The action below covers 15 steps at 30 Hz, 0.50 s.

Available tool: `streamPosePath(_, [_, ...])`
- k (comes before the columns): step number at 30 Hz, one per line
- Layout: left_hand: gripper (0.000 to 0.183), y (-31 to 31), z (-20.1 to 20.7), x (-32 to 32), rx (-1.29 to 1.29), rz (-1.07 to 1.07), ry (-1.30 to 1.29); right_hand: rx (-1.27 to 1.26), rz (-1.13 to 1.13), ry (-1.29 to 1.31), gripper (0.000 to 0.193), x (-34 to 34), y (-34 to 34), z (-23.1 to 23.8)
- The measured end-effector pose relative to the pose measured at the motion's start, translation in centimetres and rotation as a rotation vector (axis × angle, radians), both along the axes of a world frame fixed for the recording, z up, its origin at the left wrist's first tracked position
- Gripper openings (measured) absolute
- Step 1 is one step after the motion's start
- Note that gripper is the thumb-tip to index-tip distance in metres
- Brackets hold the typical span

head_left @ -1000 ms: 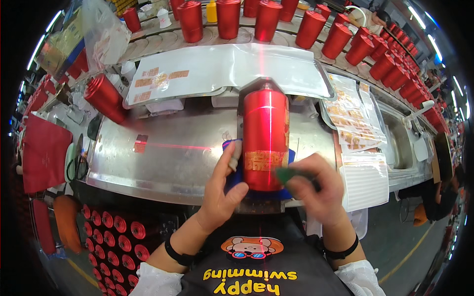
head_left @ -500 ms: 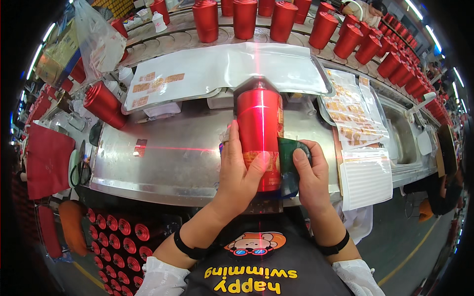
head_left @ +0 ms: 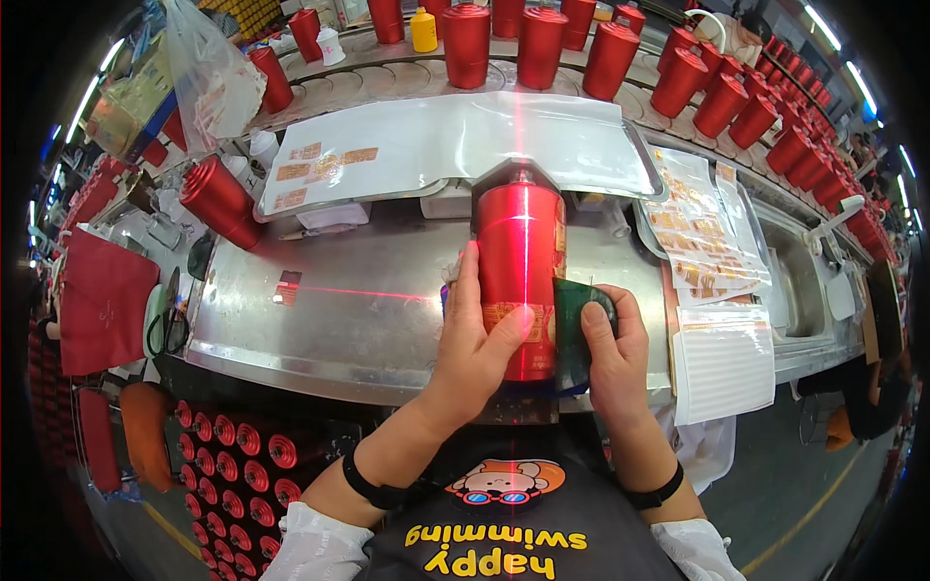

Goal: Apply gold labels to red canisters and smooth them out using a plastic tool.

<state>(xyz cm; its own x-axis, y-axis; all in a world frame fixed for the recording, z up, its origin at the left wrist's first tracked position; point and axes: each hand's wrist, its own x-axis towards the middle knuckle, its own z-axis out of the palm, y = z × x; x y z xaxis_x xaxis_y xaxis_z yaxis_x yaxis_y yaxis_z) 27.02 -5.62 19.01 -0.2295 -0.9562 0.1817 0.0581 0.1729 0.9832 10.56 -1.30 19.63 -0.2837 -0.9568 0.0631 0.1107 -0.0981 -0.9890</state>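
A shiny red metal-looking bottle (head_left: 518, 257) lies in a dark cradle in front of me, its capped end pointing away. A gold patterned label wraps its lower part, and a red light line runs along its length. My left hand (head_left: 473, 353) grips the bottle from the left, fingers along its side and thumb across the label. Pinched between the thumb and fingers of my right hand (head_left: 617, 349) is a dark green flat scraper (head_left: 573, 324), its edge against or very near the bottle's right side.
Behind the metal table (head_left: 368, 349) a conveyor (head_left: 378, 82) carries several red bottles. A white sheet with gold labels (head_left: 407, 145) spans the back; more label sheets (head_left: 702, 228) lie right, beside a sink (head_left: 799, 290). Scissors (head_left: 174, 329) and a leaning red bottle (head_left: 221, 203) are left.
The whole view has shifted slightly. Bottles on the conveyor have moved left, and a small yellow bottle now shows among them. Both hands keep nearly the same hold on the bottle and scraper.
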Motion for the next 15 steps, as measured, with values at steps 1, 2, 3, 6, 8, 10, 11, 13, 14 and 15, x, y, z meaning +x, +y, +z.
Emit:
streamPosePath(1, [0.084,0.0,0.0,0.0,0.011,-0.011,0.048,-0.007,-0.002,-0.009,0.028,0.0,0.0,-0.1])
streamPosePath(2, [0.084,0.0,0.0,0.0,0.028,-0.014,0.094,-0.01,0.005,-0.028,0.028,0.0,0.1,-0.2])
streamPosePath(3, [0.084,0.0,0.0,-0.1,0.053,-0.02,0.136,-0.017,0.002,-0.017,0.026,-0.1,0.1,-0.3])
streamPosePath(6, [0.083,0.1,0.1,-0.6,-0.002,0.047,-0.067,-0.03,0.018,-0.02,0.023,-0.2,0.2,-0.5])
streamPosePath(8, [0.083,0.2,0.2,-0.7,-0.048,0.083,-0.179,-0.037,0.019,-0.033,0.023,-0.2,0.1,-0.6])
streamPosePath(10, [0.082,0.2,0.2,-0.7,-0.056,0.074,-0.16,-0.027,0.006,-0.006,0.025,-0.2,0.1,-0.5])
streamPosePath(11, [0.082,0.2,0.2,-0.7,-0.056,0.068,-0.15,-0.003,-0.005,-0.007,0.026,-0.1,0.1,-0.3])
streamPosePath(13, [0.081,0.2,0.1,-0.4,-0.037,0.048,-0.117,-0.018,0.003,-0.051,0.026,0.0,0.2,0.1])
streamPosePath(14, [0.081,0.2,0.0,-0.3,-0.023,0.034,-0.094,0.016,-0.007,-0.089,0.026,0.1,0.3,0.4])
streamPosePath(15, [0.08,0.2,-0.1,-0.1,-0.001,0.013,-0.057,-0.024,-0.005,-0.119,0.026,0.2,0.5,0.7])
